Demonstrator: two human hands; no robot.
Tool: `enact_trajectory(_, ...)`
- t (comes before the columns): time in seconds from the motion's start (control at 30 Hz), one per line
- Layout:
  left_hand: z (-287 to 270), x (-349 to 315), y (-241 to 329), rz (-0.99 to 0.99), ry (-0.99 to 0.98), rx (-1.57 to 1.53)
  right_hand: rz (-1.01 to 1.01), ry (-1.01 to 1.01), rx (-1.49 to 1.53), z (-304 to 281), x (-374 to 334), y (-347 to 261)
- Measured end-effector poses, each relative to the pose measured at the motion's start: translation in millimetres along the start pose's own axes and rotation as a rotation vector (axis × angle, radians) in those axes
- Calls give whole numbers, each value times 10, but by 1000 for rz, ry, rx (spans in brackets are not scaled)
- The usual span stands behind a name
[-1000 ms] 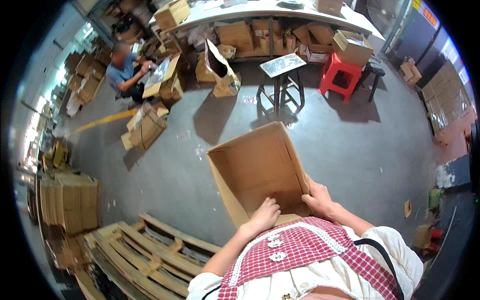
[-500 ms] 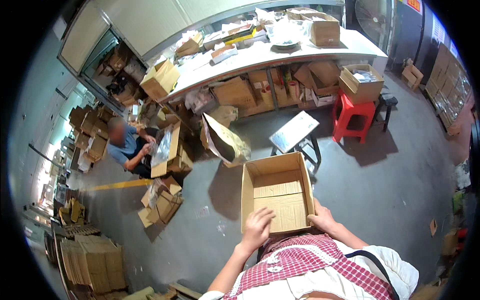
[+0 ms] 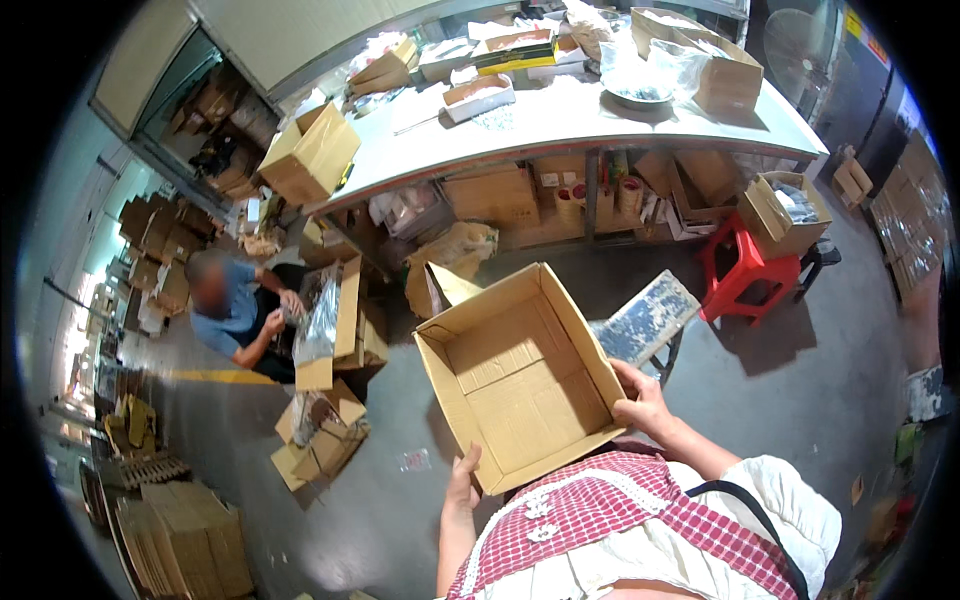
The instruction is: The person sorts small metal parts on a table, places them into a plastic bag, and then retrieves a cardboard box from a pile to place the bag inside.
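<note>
I hold an open, empty brown cardboard box [image 3: 520,375] in front of my chest, its mouth facing up and its flaps raised. My left hand [image 3: 463,482] grips the near left corner of the box. At the near right corner my right hand [image 3: 645,402] grips the rim, fingers over the edge. The box's inside floor shows folded bottom flaps and nothing else.
A long white worktable [image 3: 560,120] piled with boxes stands ahead. A red plastic stool [image 3: 745,275] and a small stool with a worn top [image 3: 650,320] are to the right. A seated person [image 3: 235,310] works among cartons at left. Flat cardboard stacks [image 3: 185,540] lie at lower left.
My view has swung up and toward the worktable. The box has turned in my hands, and both hands keep their grip on its near edge.
</note>
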State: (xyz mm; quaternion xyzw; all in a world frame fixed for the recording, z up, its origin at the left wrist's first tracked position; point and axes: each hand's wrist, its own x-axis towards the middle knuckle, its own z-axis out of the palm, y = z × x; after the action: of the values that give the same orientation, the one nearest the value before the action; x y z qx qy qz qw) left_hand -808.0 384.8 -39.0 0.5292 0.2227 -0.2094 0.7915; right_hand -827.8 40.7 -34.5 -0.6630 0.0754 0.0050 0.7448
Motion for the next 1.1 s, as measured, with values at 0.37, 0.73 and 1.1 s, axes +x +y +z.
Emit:
enact_trajectory(0.37,629,1956,1526,253,-186,-91,49,160,193,358,1649,-787)
enact_trajectory(0.73,1105,2680,1683,55,-174,-348,78,523,72,-732,3775,-585)
enact_trajectory(1.1,2591,4013,2599,569,148,-305,-331,463,-1242,-2467,7000,-641)
